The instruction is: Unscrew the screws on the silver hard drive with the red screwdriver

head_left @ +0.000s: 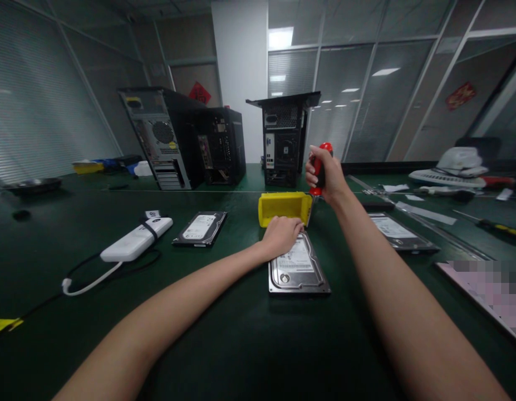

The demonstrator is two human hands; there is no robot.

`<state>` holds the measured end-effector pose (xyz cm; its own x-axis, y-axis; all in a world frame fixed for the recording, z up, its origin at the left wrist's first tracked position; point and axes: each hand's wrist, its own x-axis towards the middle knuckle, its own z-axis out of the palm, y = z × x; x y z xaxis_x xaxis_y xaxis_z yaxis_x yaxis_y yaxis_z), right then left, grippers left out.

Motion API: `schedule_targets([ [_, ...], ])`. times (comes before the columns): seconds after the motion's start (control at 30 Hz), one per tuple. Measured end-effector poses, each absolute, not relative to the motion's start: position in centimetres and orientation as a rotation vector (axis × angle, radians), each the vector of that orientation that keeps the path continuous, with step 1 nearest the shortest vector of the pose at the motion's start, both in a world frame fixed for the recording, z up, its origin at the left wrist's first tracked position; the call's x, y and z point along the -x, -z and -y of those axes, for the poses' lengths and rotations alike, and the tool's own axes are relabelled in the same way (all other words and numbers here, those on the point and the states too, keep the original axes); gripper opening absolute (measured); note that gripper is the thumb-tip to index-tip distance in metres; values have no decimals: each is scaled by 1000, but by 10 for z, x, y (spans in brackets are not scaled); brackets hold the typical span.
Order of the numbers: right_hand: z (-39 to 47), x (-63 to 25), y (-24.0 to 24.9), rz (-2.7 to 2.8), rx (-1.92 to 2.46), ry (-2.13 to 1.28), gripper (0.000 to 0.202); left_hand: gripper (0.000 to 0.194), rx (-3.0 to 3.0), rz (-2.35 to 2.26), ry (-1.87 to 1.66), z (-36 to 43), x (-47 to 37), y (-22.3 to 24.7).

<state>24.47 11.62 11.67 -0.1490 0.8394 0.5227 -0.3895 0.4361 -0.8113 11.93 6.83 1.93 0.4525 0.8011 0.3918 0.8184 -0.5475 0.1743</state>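
Fingers (310, 175) at right clasp a screwdriver (317, 191); left hand (281, 235), grip unclear, hides part of a drive (301, 274).

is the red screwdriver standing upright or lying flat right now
Roughly upright: the right hand grips the screwdriver with its red end up, pointing down near the yellow box.

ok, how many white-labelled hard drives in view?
3: silver metal drive under the left hand; black rectangular drive right of the white oblong block; dark metal drive past the right forearm. More may be hidden.
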Motion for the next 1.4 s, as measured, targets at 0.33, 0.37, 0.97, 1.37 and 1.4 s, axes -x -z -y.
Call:
schedule_targets([
  [0.33,-116,-245,-117,1432,409,-1183,40,35,2634,1485,670,-67,-120,-20],
  [0.37,-116,-245,-117,1437,409,-1184,40,35,2636,1484,672,-67,-120,-20],
  [0.97,-125,-248,-117,1374,421,-1151,39,36,2720,1416,709,-70,-120,-20],
  [1.37,-121,-249,-119,1378,437,-1129,35,21,2851,1422,861,-68,-120,-19],
  [1.4,-121,-249,-119,1377,442,-1129,36,21,2852,1436,858,-68,-120,-19],
])
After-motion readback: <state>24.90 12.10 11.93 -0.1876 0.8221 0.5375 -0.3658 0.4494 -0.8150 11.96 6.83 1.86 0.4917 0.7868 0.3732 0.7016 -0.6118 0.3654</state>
